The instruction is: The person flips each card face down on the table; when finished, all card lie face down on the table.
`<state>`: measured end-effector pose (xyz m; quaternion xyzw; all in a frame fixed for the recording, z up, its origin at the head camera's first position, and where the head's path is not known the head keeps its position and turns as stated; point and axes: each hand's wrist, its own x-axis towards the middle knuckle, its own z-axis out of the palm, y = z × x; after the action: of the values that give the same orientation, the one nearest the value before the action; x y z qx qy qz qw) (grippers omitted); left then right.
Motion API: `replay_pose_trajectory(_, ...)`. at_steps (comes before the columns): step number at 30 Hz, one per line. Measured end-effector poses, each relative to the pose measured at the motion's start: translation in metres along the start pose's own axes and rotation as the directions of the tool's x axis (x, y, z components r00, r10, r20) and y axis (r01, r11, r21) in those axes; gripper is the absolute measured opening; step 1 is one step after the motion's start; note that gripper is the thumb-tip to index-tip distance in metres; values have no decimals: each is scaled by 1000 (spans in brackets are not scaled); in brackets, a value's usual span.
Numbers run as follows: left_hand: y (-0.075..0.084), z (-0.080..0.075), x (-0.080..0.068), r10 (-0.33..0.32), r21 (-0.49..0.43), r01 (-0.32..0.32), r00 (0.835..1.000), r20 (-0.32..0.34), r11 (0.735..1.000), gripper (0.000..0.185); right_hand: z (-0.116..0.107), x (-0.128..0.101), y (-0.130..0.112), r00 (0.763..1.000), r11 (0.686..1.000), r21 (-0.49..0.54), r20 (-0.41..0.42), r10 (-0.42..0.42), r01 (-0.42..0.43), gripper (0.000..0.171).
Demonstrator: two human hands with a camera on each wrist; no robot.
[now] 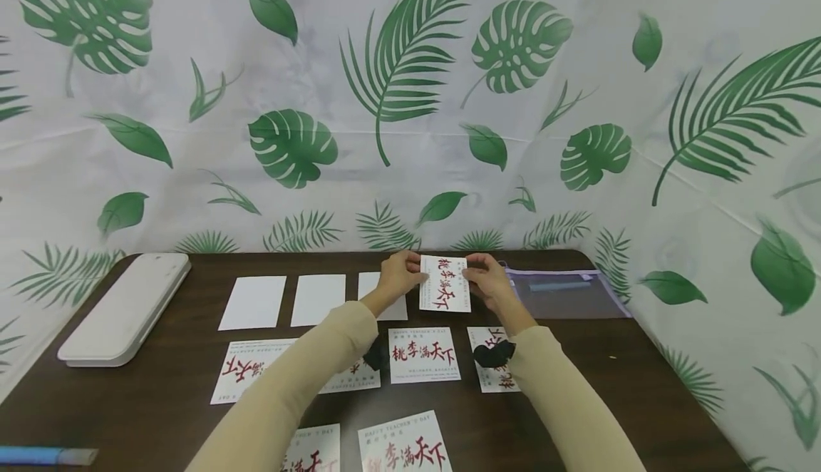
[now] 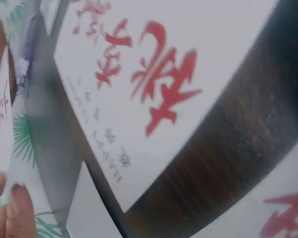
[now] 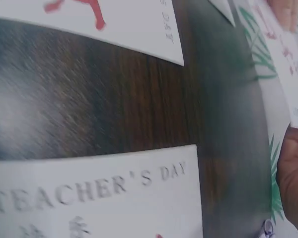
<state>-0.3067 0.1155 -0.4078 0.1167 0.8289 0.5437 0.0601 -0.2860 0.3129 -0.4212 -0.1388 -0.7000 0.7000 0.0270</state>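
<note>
A white card (image 1: 445, 295) with red Chinese characters is held up over the far side of the table, its lettering turned sideways. My left hand (image 1: 399, 277) pinches its left edge between thumb and fingers. On the opposite edge, my right hand (image 1: 490, 283) pinches the same card. In the left wrist view the card (image 2: 4, 121) shows nearly edge-on, with left fingertips (image 2: 20, 213) at its lower end. The right wrist view has the card (image 3: 283, 54) at its right border and the right hand (image 3: 294, 183) below it.
Blank-faced white cards (image 1: 253, 303) form a back row. Nearer lie printed cards (image 1: 423, 354), (image 1: 405, 443), partly covered by my sleeves. A zip pouch (image 1: 564, 297) lies at back right, a white case (image 1: 125, 311) at left, and a blue pen-like object (image 1: 45, 455) at front left.
</note>
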Motion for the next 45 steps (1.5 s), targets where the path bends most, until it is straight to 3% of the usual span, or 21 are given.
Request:
replay_pose_trajectory(4, 0, -3, -1, -61, -227, 60, 998, 5, 972, 37, 1, -8, -3, 999, 999, 28, 14, 45, -45, 32)
replay_pose_trajectory(9, 6, -8, -6, -73, -261, 71, 997, 0, 963, 40, 5, -15, -3, 999, 996, 75, -4, 43, -43, 37)
replay_pose_trajectory(12, 12, -11, -8, -62, -265, 60, 998, 1, 962, 41, 10, -19, -3, 995, 998, 33, -90, -49, 52, 36)
replay_pose_trajectory(15, 15, -14, -10, -56, -250, 52, 998, -10, 967, 42, 22, -31, -5, 970, 979, -86, -144, -197, 187, 28)
replay_pose_trajectory(17, 16, -14, -10, -55, -244, 47, 998, -24, 969, 42, 33, -40, -7, 941, 940, -214, -149, -302, 268, 22)
replay_pose_trajectory(19, 18, -13, -11, -50, -247, 38, 998, -46, 968, 42, 43, -50, -8, 927, 894, -314, -91, -365, 321, 18)
replay_pose_trajectory(24, 23, -9, -10, -32, -280, 7, 996, -86, 960, 42, 59, -66, -7, 877, 743, -506, 59, -476, 438, 23)
replay_pose_trajectory(26, 26, -7, -11, -24, -299, -4, 996, -90, 954, 41, 62, -70, -7, 848, 685, -544, 100, -521, 485, 25)
replay_pose_trajectory(32, 36, -5, -12, 32, -337, -63, 995, -95, 939, 37, 60, -76, -12, 752, 559, -598, 114, -650, 574, 20)
replay_pose_trajectory(35, 43, -6, -12, 79, -359, -107, 993, -90, 927, 35, 56, -75, -16, 683, 477, -637, 110, -722, 606, 18)
replay_pose_trajectory(37, 46, -7, -11, 97, -375, -126, 991, -94, 918, 35, 53, -73, -20, 656, 454, -653, 87, -750, 606, 17)
replay_pose_trajectory(39, 46, -8, -11, 99, -376, -132, 989, -108, 917, 35, 48, -71, -23, 657, 478, -650, 43, -753, 591, 17)
replay_pose_trajectory(40, 45, -9, -11, 92, -367, -130, 989, -118, 921, 36, 46, -70, -24, 671, 510, -636, 17, -741, 579, 17)
replay_pose_trajectory(45, 27, -10, -14, -4, -242, -35, 988, -156, 970, 41, 33, -62, -27, 814, 763, -420, -90, -574, 492, 24)
